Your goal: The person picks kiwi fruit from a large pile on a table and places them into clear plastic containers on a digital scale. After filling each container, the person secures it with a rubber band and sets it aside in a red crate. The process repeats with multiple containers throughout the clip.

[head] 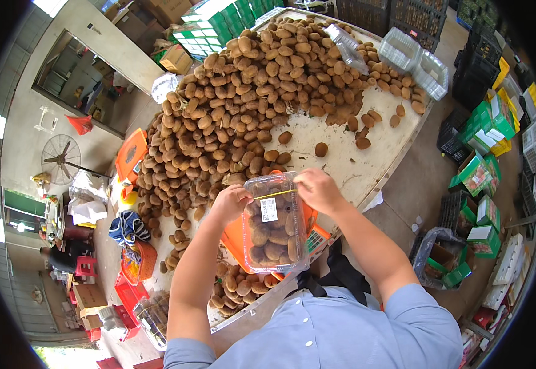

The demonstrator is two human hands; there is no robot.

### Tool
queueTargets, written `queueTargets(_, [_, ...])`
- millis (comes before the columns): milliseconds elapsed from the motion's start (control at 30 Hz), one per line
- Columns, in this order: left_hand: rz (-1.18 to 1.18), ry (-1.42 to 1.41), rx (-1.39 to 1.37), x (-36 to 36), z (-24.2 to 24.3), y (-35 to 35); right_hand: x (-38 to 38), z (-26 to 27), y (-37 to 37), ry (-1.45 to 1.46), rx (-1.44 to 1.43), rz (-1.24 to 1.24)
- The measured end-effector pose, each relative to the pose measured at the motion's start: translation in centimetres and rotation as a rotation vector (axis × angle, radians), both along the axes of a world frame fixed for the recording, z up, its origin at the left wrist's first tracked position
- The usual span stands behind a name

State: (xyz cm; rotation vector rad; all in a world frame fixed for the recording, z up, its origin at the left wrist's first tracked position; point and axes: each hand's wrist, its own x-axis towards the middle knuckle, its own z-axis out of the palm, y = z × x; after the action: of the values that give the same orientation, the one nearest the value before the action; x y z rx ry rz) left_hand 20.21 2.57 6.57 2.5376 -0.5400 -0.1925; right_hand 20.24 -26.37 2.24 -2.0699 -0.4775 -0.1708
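A clear plastic clamshell box (275, 235) full of brown kiwifruit lies in front of me, with a white printed label (269, 210) on its lid. Across its far part runs a thin yellow rubber band (275, 194), pulled taut. My left hand (232, 204) pinches the band at the box's left edge. At the right edge, my right hand (319, 190) grips the band's other end. Beneath the box is an orange weighing scale (233, 240); its keypad (318, 238) shows at the right, and the box hides much of the rest.
A large heap of kiwifruit (249, 87) covers much of the pale table (388, 133). Empty clear clamshells (399, 48) lie at its far right. An orange basket (139, 263) stands left. Green cartons (478, 177) and black crates (415, 20) stand around the table.
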Motion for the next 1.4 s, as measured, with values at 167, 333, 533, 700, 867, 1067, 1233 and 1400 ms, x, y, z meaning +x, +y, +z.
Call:
queueTargets(167, [0.077,0.098,-0.043,1.1,1.1,0.0,1.5,1.4,5.5,-0.198,-0.291,0.214])
queueTargets(333, [0.232,0.260,-0.060,-0.7,2.2,0.9,1.2,2.9,8.7,-0.013,-0.400,0.311])
queueTargets(533, [0.076,0.021,0.045,-7.3,-1.7,3.0,-3.8,1.9,-1.0,0.261,-0.465,0.194])
queueTargets(700, [0.521,0.137,-0.195,-11.2,-6.1,1.7,-8.9,-3.0,-2.2,0.390,-0.173,0.279])
queueTargets(867, [0.716,0.501,-0.690,-12.6,-6.7,0.2,-11.1,-5.6,-0.2,0.424,-0.131,0.120])
queueTargets(1067, [0.706,0.747,-1.195,-12.6,-5.7,0.0,-8.5,-5.4,-0.2,0.631,0.067,0.105])
queueTargets(1233, [0.829,0.779,-1.460,-12.8,-5.9,-0.6,-7.5,-5.6,-0.9,0.975,0.443,0.221])
queueTargets(1400, [0.974,0.592,-1.335,-12.2,-7.3,-0.4,-10.7,-4.6,-3.5,0.716,0.398,0.188])
